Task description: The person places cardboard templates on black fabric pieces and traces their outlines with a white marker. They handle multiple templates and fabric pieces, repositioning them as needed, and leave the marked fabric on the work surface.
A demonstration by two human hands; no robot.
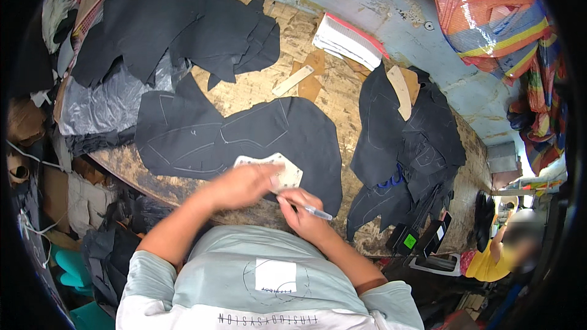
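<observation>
A black sheet of leather-like material (312, 128) lies on the worktable, with pale outlines drawn on it. On its near part rests a cream template (290, 174) with small dark marks. My left hand (247, 184) is over the template's left side, slightly blurred, its fingers stretched out across it and covering part of it. Just right of it, my right hand (304, 212) grips a slim pen (318, 212). The pen's tip is at the template's near edge, close to my left fingers.
More black sheets (165, 21) lie over clear plastic (101, 107) at the far left. Black marked pieces (422, 128) are heaped right, under a narrow template (399, 91). A white stack (348, 40) sits by the wall. A person in yellow (495, 256) is at far right.
</observation>
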